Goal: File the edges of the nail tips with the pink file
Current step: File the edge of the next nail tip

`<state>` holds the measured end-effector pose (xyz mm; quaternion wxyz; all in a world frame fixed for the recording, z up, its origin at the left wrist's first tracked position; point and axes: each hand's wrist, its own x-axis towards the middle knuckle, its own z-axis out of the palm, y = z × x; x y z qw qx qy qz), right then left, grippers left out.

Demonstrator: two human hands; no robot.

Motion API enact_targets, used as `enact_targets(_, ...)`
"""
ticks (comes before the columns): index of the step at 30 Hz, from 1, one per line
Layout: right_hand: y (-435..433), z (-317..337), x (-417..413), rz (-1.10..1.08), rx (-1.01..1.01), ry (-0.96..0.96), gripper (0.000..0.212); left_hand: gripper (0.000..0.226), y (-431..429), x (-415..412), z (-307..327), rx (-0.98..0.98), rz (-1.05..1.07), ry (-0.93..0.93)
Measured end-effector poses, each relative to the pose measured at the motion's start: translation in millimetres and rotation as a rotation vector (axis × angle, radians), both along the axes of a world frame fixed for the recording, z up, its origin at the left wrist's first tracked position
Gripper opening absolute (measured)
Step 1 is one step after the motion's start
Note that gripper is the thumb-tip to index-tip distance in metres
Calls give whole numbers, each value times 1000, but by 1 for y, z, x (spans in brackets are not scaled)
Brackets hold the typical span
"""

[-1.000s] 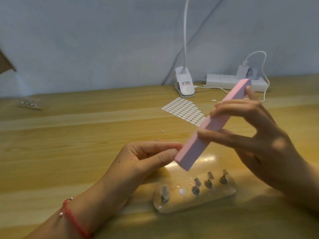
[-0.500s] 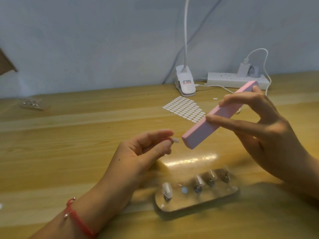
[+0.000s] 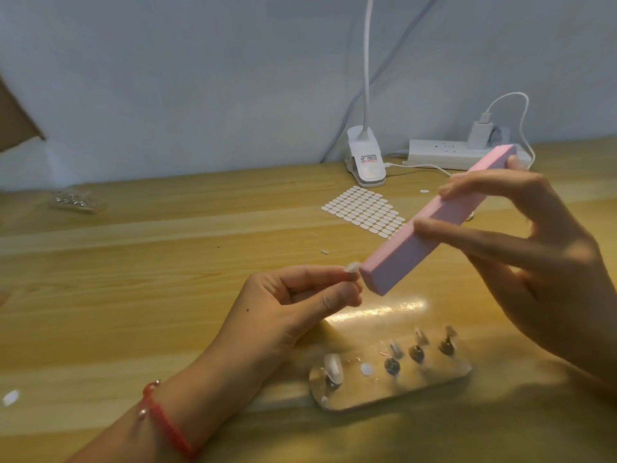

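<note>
Pink foam file (image 3: pixel 397 262) is pinched in the right hand (image 3: pixel 541 255), thumb along the near side and fingers over the top and far end, so that grip is closed on the file. It sits slanted, low end at centre frame, high end up toward the right edge.

The left hand (image 3: pixel 293 305) has a closed grip too, thumb and forefinger pinching one small clear nail tip (image 3: pixel 352 267) right at the file's low end. Touching or a hair apart, can't really tell. There's a red cord bracelet (image 3: pixel 163 419) on that wrist, lower left of the frame.

Below the hands, lower centre-right, a clear oval stand (image 3: pixel 434 385) lies on the wooden worktop (image 3: pixel 167 279) with more nail tips (image 3: pixel 332 365) on little pegs, a bit blurry. Further back, near centre, there's a flat sheet of white oval stickers (image 3: pixel 364 210). Behind it by the wall are a white clip lamp base (image 3: pixel 365 158) and a white power strip (image 3: pixel 440 153) with a charger plugged in. Upper left there's a small clear packet (image 3: pixel 75 198), contents too blurry to make out.
</note>
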<state>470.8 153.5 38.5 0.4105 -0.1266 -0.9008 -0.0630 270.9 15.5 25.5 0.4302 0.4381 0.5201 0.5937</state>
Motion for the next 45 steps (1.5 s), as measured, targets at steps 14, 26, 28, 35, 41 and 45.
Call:
enact_targets(14, -16, -5, -6, 132, 171, -115, 37, 32, -1, 0, 0, -81, -114, 3)
enact_targets(26, -13, 7, -6, 100, 69, -16, 29, 15, -2, 0, 2, -77, -108, 28)
enact_targets(28, -11, 10, -6, 59, 30, 26, 31, 13, -1, -1, 2, -81, -92, 43)
enact_targets(35, -10, 8, -6, 66, -19, 22, 37, 14, -1, -1, 2, -81, -59, 29)
enact_targets(41, -16, -1, -10, 149, 6, -29, 35, 18, -2, 1, 4, -86, -62, 15)
enact_targets(45, -12, 1, -9, 112, -59, 15, 33, 16, -1, 1, 3, -71, -58, 31)
